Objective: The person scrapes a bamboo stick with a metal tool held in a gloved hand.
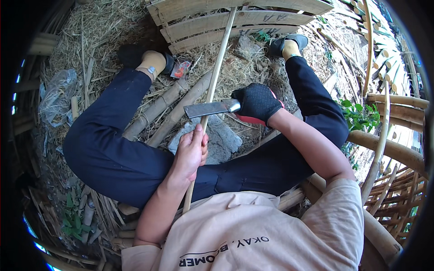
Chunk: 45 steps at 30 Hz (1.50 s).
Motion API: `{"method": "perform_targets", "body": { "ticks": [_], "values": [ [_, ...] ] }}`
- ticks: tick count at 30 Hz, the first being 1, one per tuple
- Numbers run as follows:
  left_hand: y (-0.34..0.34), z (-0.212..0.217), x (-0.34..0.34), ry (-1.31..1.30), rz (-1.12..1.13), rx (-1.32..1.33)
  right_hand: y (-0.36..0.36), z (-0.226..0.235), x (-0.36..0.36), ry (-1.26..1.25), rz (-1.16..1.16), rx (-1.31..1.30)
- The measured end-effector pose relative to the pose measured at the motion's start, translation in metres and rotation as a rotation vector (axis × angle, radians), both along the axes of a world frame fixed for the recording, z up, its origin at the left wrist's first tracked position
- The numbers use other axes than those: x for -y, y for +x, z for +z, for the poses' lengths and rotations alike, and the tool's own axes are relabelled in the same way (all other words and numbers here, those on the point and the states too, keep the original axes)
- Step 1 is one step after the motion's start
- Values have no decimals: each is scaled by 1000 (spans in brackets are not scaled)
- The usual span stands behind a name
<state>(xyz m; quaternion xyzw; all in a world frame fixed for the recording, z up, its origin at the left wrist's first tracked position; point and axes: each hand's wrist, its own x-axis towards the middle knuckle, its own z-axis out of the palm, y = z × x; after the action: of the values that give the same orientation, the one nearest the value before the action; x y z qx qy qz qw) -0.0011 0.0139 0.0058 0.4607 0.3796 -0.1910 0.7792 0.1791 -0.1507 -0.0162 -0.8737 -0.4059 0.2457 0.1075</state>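
Sitting on straw-strewn ground (104, 27) with legs (108, 149) in dark trousers spread wide, gripping a long thin bamboo strip (217, 67) with the bare left hand (191, 151), fingers wrapped tight around it and thumb lying along its top. Strip running from beside the torso, between the knees, up and away to rest against a pallet (226, 20) of pale wooden slats at the top. Holding a cleaver (210, 109) in the right hand (257, 103), gloved in black, fingers clenched around the handle, a flash of red showing under the palm. Flat grey blade pointing toward the left, lying across the strip just above the left hand's thumb, edge meeting the strip. Resting under the hands, a rough grey stone (221, 137) on the ground between the thighs. Lying beside it, two thicker bamboo poles (174, 108) slanting toward the left foot. Wearing dark shoes (287, 44) and tan socks, feet planted near the pallet's lower edge. Showing at the bottom, a beige shirt (253, 230). Crumpling at far left, a clear plastic bag (58, 92) on the straw. Stacking up along the right, more bamboo poles (393, 149), with green leaves (361, 115) poking through just beside the right knee.
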Motion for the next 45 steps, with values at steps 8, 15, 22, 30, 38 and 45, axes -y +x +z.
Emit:
{"method": "perform_targets", "body": {
  "ticks": [8,15,22,30,38,45],
  "values": [
    [-4,3,1,-23,-9,7,54,-11,23,-16,-232,98],
    [-1,4,0,7,57,14,46,-5,18,45,-293,116],
    [-2,2,-3,-30,69,17,5,23,7,215,-98,-4],
    [-1,3,-2,-32,64,15,15,24,24,315,27,256],
    [-2,1,-3,-47,69,26,14,47,21,126,-220,105],
    [-1,1,-2,-69,72,29,22,52,35,40,-40,272]
  ]
}}
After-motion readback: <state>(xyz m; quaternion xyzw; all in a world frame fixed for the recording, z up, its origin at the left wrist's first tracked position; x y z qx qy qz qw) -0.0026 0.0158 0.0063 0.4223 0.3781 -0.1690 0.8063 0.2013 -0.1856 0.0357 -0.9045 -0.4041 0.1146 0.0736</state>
